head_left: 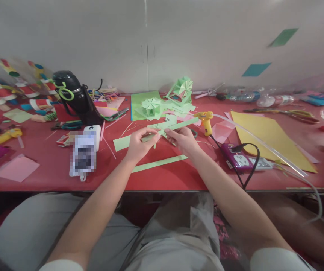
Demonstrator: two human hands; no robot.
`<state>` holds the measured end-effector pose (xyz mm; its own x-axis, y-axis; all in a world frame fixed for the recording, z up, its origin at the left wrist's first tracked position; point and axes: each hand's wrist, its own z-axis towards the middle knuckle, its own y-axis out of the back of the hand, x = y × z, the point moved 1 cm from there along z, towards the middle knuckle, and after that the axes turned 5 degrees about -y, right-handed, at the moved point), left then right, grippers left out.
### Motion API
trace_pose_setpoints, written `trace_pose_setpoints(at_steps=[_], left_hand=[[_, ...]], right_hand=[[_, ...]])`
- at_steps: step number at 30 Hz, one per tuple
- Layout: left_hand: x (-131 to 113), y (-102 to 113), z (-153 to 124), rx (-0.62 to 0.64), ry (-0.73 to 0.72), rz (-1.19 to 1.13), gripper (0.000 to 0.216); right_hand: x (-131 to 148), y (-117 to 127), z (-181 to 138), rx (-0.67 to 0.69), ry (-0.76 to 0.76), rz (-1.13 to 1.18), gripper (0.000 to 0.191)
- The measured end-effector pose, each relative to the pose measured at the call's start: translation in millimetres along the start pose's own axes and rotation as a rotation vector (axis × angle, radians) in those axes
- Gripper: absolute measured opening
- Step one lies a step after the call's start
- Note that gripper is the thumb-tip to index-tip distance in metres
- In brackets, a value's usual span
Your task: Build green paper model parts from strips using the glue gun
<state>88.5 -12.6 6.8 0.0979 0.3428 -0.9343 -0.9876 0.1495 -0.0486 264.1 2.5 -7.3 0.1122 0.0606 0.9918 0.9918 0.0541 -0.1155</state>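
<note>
Both hands meet over the middle of the red table, pinching a light green paper strip point(186, 123) that slants up to the right. My left hand point(143, 143) is closed on its left end, thumb and fingers together. Close beside it, my right hand point(181, 138) grips the same strip from the right. Small folded green pieces around the fingertips are partly hidden. Another green strip point(162, 163) lies flat on the table nearer to me. A wider green paper piece point(121, 143) rests left of my left hand. Folded green paper shapes point(151, 107) stand just behind the hands.
A yellow glue gun point(206, 122) lies right of my hands, its cord near a purple power strip point(236, 157). Yellow paper point(271, 139) and a clear tube point(259, 145) are farther right. On the left are a black bottle point(76, 98) and a phone point(84, 152).
</note>
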Motion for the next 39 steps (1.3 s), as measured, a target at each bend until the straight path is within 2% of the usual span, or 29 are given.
trace_pose_setpoints(at_steps=[4, 10, 13, 16, 22, 25, 30, 34, 39], left_hand=[[6, 3, 4, 0.020, 0.064, -0.036, 0.016], [11, 3, 5, 0.119, 0.200, -0.005, 0.017], [10, 3, 4, 0.134, 0.246, -0.010, 0.017], [10, 5, 4, 0.201, 0.288, 0.014, 0.020], [16, 8, 5, 0.257, 0.328, 0.053, 0.028], [18, 8, 5, 0.243, 0.333, 0.038, 0.030], [17, 8, 5, 0.203, 0.309, 0.025, 0.029], [17, 7, 5, 0.178, 0.302, 0.013, 0.027], [17, 7, 6, 0.159, 0.324, 0.020, 0.024]], right_hand=[[4, 3, -4, 0.050, 0.128, -0.283, 0.040], [5, 1, -5, 0.059, 0.276, -0.400, 0.038], [3, 0, -5, 0.083, 0.277, -0.437, 0.037], [1, 0, -5, 0.060, 0.301, -0.538, 0.036], [-1, 2, -8, 0.017, 0.524, -0.801, 0.026], [-1, 2, -8, 0.036, 0.574, -0.778, 0.020], [2, -1, -8, 0.069, 0.541, -0.687, 0.030], [4, -1, -8, 0.140, 0.528, -0.684, 0.027], [0, 1, -6, 0.093, 0.582, -0.713, 0.022]])
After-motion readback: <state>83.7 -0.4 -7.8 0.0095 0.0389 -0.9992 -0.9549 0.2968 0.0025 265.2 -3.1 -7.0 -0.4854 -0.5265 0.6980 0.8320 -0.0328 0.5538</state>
